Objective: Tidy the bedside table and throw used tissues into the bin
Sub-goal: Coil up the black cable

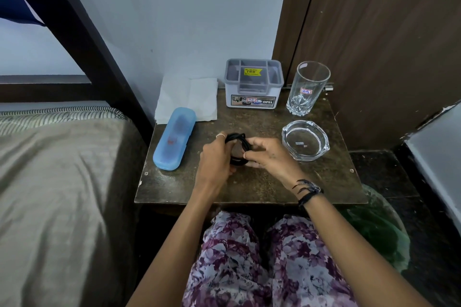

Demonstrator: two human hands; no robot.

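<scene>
A coiled black cable (pixel 237 147) is held over the middle of the dark bedside table (pixel 249 187). My left hand (pixel 214 159) grips the coil's left side, and my right hand (pixel 267 154) pinches its right side between thumb and fingers. White tissues (pixel 189 97) lie flat at the table's back left corner, partly under a blue plastic case (pixel 174 138). A bin lined with a green bag (pixel 381 229) stands on the floor to the right of the table, below its front edge.
A grey and white organiser box (pixel 253 85) stands at the back centre. An empty drinking glass (pixel 308 88) stands at the back right, with a glass ashtray (pixel 305 141) in front of it. A bed (pixel 62 182) borders the table's left side; a wooden door (pixel 374 45) stands behind.
</scene>
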